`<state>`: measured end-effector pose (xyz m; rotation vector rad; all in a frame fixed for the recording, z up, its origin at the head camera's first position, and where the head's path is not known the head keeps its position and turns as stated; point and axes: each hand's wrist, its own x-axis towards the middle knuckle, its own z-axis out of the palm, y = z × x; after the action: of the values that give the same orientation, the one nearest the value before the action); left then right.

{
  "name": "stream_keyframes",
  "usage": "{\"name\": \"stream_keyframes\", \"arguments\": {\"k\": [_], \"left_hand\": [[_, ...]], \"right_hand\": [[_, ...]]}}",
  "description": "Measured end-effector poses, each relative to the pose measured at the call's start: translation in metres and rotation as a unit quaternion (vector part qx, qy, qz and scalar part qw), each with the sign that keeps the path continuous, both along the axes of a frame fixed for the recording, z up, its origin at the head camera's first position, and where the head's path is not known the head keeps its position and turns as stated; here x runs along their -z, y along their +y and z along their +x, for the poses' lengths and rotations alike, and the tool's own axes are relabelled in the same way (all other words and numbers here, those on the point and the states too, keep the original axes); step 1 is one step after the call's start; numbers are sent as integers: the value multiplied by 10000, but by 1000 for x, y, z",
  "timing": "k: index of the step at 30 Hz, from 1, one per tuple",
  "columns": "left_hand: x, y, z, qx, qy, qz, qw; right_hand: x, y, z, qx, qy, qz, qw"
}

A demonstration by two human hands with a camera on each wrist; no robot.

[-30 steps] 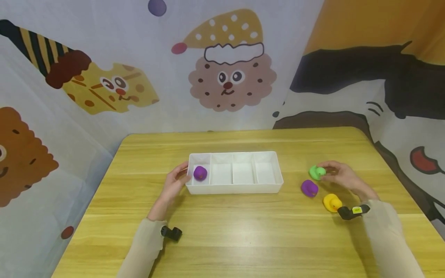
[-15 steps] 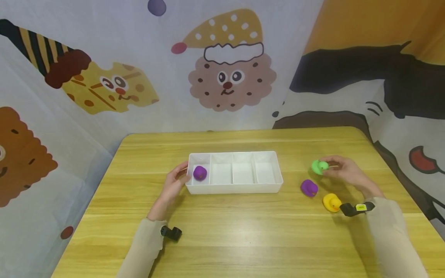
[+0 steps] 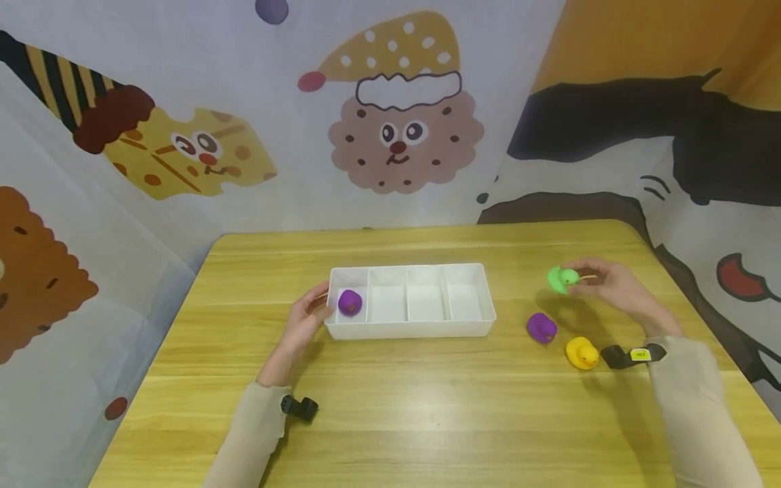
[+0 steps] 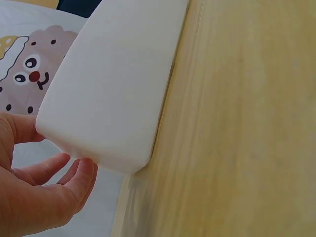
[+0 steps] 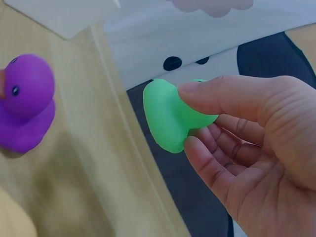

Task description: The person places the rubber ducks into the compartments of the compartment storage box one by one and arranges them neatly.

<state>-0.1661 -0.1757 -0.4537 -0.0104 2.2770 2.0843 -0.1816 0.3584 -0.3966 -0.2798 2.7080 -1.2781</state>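
A green rubber duck [image 3: 563, 278] is pinched between the thumb and fingers of my right hand [image 3: 601, 288], raised above the table's right side. In the right wrist view the green duck [image 5: 170, 116] shows its rounded underside. My left hand [image 3: 308, 315] holds the left end of a white divided box [image 3: 409, 331]; the left wrist view shows thumb and fingertips against the box's end [image 4: 108, 89]. A purple duck [image 3: 350, 303] sits in the leftmost compartment. Below the right hand, another purple duck [image 3: 542, 328] and a yellow duck [image 3: 582, 353] stand on the table.
The wooden table [image 3: 390, 407] carries the box near its middle, with three bare compartments right of the purple duck. Behind the table hangs a cartoon-printed cloth [image 3: 244, 217]. A small black camera sits on each wrist.
My right hand has lifted the green duck off the table, moving up and slightly back with it. The left hand and box stay in place.
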Motion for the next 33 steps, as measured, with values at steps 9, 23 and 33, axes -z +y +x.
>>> {"name": "stream_keyframes", "arguments": {"k": [9, 23, 33], "left_hand": [[0, 0, 0, 4, -61, 74, 10000], [2, -1, 0, 12, -29, 109, 9999], [2, 0, 0, -43, -40, 101, 9999]], "right_hand": [[-15, -7, -2, -75, 158, -59, 9998], [-36, -27, -9, 108, 423, 182, 9989], [-46, -47, -19, -209, 531, -24, 9984]]}}
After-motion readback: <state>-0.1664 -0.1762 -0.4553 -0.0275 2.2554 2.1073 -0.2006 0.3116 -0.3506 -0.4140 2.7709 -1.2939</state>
